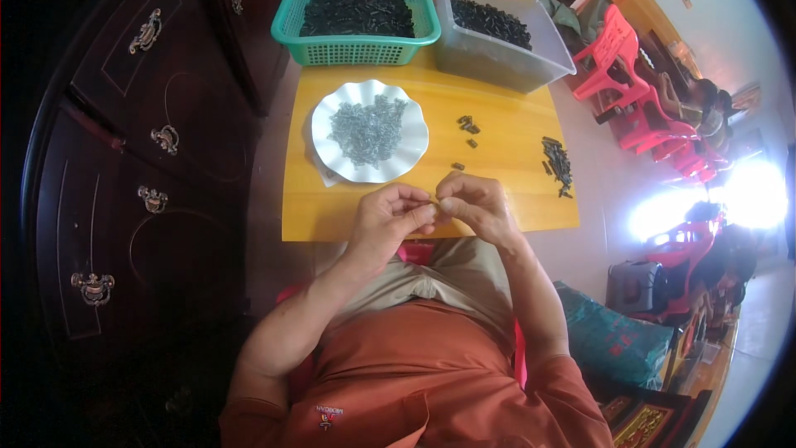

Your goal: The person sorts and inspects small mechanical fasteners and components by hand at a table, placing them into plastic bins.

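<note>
My left hand [394, 216] and my right hand [477, 209] meet over the near edge of a yellow wooden table [514, 158]. Thumbs and fingertips of both are pinched together around something small, too tiny to make out. Just beyond my left hand is a white scalloped plate [324, 116] heaped with small clear pieces [366, 129]. A few short dark pieces [468, 125] lie past my right hand. Farther right, a pile of dark narrow pieces [560, 164] rests by the table's edge.
At the far side stand a green plastic basket [356, 54] and a translucent bin [502, 68], both holding many small black parts. Dark drawers [124, 133] line the left. Pink plastic chairs [613, 50] and a teal bag [613, 336] are on the right.
</note>
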Demonstrator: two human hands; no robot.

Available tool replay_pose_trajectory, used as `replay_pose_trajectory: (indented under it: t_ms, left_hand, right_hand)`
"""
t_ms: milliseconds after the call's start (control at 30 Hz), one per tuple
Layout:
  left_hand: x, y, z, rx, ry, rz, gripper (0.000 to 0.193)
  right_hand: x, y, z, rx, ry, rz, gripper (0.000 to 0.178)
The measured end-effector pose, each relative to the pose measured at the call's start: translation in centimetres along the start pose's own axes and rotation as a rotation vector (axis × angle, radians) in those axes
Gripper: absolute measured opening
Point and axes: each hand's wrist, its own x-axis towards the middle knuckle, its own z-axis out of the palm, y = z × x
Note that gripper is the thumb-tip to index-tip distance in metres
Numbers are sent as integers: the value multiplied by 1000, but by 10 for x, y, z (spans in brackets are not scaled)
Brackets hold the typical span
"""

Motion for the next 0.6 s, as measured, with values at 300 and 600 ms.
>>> replay_pose_trajectory:
  t_ms: [300,600]
  left_hand:
    - [1,0,1,-4,-25,-53,24]
    - [0,-2,-2,-35,-26,-111,21]
  right_hand:
    - [-7,-2,-3,29,-33,41,9]
    - [-17,-4,1,-373,-40,-163,14]
